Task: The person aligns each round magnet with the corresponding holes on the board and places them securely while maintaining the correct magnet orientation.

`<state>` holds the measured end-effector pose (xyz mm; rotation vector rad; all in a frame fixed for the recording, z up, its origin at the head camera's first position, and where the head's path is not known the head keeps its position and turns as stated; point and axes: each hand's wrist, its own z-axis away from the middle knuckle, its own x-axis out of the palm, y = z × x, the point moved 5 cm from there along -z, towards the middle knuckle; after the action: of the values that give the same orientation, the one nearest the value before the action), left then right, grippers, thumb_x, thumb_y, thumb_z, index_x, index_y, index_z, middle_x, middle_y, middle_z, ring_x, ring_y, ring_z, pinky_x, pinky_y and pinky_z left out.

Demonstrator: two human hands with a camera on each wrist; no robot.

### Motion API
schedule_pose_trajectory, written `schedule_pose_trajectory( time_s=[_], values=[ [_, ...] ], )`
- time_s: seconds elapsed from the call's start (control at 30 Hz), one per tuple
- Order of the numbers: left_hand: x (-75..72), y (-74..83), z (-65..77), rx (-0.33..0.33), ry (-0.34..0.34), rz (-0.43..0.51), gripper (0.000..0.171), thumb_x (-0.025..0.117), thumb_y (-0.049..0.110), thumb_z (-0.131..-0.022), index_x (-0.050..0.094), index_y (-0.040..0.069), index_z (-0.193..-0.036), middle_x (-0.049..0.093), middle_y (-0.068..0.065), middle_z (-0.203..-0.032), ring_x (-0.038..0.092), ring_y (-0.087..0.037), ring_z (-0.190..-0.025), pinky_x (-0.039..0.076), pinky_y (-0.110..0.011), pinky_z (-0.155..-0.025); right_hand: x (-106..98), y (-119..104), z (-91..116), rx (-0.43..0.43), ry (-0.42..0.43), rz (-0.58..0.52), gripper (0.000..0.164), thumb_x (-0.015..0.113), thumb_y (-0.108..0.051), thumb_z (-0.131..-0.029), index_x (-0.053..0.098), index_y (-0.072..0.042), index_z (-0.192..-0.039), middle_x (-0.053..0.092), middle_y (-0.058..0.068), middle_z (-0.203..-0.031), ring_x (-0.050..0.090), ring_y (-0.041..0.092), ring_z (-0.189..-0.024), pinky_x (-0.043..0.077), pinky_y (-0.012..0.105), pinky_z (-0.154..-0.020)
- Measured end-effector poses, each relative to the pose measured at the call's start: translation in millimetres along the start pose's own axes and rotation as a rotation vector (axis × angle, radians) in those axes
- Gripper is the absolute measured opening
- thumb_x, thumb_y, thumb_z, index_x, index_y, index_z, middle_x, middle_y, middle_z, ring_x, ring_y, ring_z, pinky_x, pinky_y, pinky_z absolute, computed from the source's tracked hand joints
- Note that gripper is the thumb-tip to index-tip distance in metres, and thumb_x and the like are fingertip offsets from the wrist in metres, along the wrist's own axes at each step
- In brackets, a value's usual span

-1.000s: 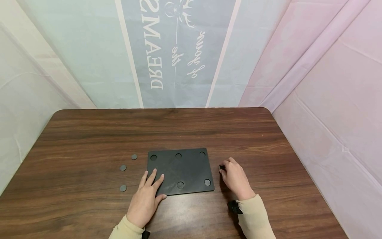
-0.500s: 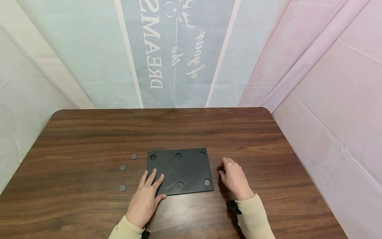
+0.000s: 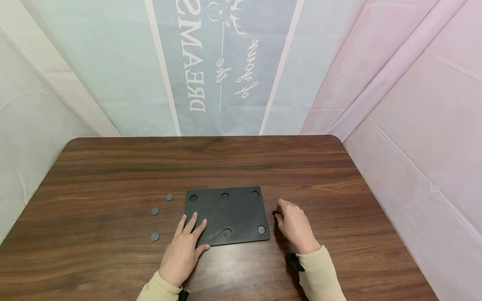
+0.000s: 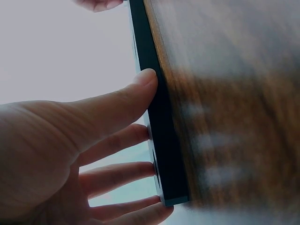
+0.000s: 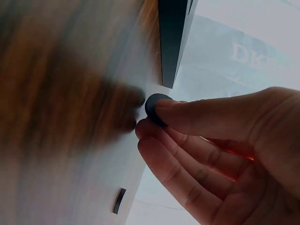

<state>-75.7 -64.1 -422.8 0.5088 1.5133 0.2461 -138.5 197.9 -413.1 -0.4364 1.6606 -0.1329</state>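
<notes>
Small black disc point(image 5: 154, 108) sits pinched betw. thumb and fingertip of the right hand point(image 3: 295, 225), just right of the black plate point(image 3: 227, 215), centre-low in the head view. In the right wrist view the disc is edge-on near the wooden table point(image 3: 241, 159) surface; can't tell if it's touching the wood. Other fingers loosely curled under it.

Left hand point(image 3: 183, 248) lies flat, fingers straight and spread, pressing the plate's lower-left corner; thumb against its near edge in the left wrist view. Holds nothing, just steadies.

Plate has round holes: three along the far edge, two showing near the front edge. Three more discs point(image 3: 155, 211) lie on the table left of the plate, apart from each other and clear of the left hand.

Step, as I judge it: disc just picked up at the plate's right side. Next move prob. calls for carrying it over a hole and seating it flat, w/ the left hand keeping the plate from sliding.

Writing: backdrop banner point(image 3: 222, 62), upper centre, printed sideways — "DREAMS", plus script reading approx. "of your" and "the". No brand marks on plate or discs.
</notes>
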Motion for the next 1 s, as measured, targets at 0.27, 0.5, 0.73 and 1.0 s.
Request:
schedule_pose_trajectory(
  time_s=[0.27, 0.5, 0.73, 1.0],
  values=[
    [-0.2, 0.2, -0.5, -0.006, -0.003, 0.005, 0.057, 0.075, 0.026, -0.075, 0.058, 0.010, -0.127, 0.045, -0.019, -0.140, 0.035, -0.044, -0.131, 0.054, -0.046, -0.080, -2, -10, 3, -0.029, 0.032, -0.009, 0.014, 0.067, 0.003, -0.079, 0.065, -0.010, -0.084, 0.064, 0.002, -0.078, 0.063, 0.017, -0.067, 0.050, 0.031, -0.055],
    [-1.4, 0.7, -1.0, -0.008, 0.003, 0.013, 0.057, 0.075, 0.026, -0.074, 0.059, 0.010, -0.126, 0.045, -0.020, -0.139, 0.036, -0.044, -0.131, 0.053, -0.047, -0.080, 0, -26, 4, -0.090, 0.022, -0.051, 0.015, 0.067, 0.003, -0.079, 0.066, -0.010, -0.084, 0.063, 0.001, -0.080, 0.062, 0.012, -0.070, 0.050, 0.025, -0.058],
    [-2.1, 0.7, -0.9, -0.005, 0.007, 0.015, 0.057, 0.075, 0.026, -0.074, 0.059, 0.010, -0.126, 0.045, -0.020, -0.140, 0.036, -0.044, -0.131, 0.054, -0.047, -0.078, 1, -42, 6, -0.127, -0.007, -0.089, 0.013, 0.067, -0.002, -0.082, 0.066, -0.013, -0.088, 0.062, -0.003, -0.083, 0.059, 0.008, -0.067, 0.047, 0.020, -0.057],
    [-2.3, 0.1, -0.6, -0.006, 0.011, 0.016, 0.057, 0.076, 0.026, -0.074, 0.059, 0.010, -0.126, 0.045, -0.019, -0.139, 0.036, -0.044, -0.131, 0.054, -0.047, -0.079, 9, -59, 6, -0.207, -0.018, -0.125, 0.013, 0.066, -0.003, -0.083, 0.066, -0.014, -0.089, 0.061, -0.004, -0.083, 0.058, 0.007, -0.069, 0.048, 0.020, -0.060]
  ],
)
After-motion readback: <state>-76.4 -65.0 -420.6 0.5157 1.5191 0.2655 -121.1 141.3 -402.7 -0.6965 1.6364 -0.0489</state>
